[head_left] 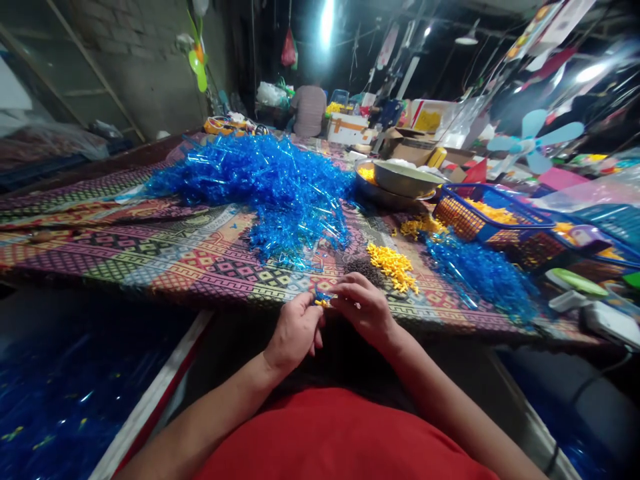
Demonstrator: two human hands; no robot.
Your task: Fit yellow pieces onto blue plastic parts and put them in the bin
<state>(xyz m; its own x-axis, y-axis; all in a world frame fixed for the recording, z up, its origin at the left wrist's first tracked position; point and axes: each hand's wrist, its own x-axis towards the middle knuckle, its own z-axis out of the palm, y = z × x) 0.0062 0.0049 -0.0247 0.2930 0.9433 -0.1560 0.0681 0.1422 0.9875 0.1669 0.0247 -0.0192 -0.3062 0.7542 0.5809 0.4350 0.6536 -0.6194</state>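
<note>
My left hand [296,328] is closed at the table's front edge, its thumb and fingers pinching a small blue and yellow piece [321,300]. Just to the right, my right hand [365,308] has its fingertips drawn together beside that piece; whatever they hold is too small to make out. Beyond my hands lie a heap of dark little bits [364,272] and a pile of small yellow parts [393,267]. A large mound of clear blue plastic pieces [270,177] covers the middle of the patterned cloth [200,257].
Metal bowls [403,181] stand behind the yellow parts. At right are more blue pieces [483,277], a blue basket [493,217] of yellow parts and a pale blue fan [535,141]. A person [309,112] sits at the back.
</note>
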